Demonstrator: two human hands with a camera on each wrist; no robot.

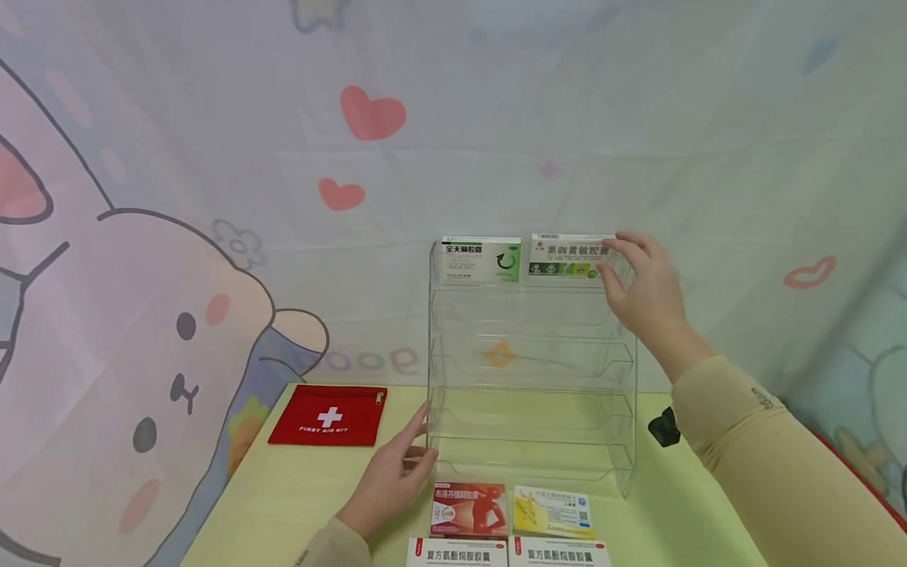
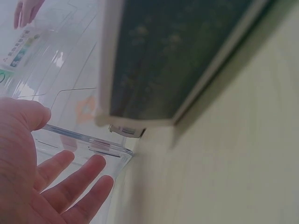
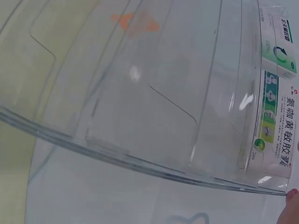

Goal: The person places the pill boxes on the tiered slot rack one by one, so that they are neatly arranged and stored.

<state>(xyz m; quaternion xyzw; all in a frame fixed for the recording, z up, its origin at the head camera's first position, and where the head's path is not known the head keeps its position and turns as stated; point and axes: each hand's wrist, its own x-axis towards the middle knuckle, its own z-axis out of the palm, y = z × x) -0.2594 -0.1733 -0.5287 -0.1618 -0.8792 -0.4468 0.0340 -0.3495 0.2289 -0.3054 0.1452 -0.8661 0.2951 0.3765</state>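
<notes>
A clear acrylic tiered display rack stands upright on the table. Its top tier holds a green-and-white medicine box and, to the right, a white medicine box with a green picture strip. At that second box's right end is my right hand, thumb and fingertips apart at the box and rack corner. My left hand is at the rack's lower left side; in the left wrist view its thumb touches the clear edge, with the fingers spread apart.
In front of the rack lie a red medicine box, a yellow-and-white one and two white boxes, one at left and one at right. A red first aid pouch lies left. A black object is beside the right sleeve.
</notes>
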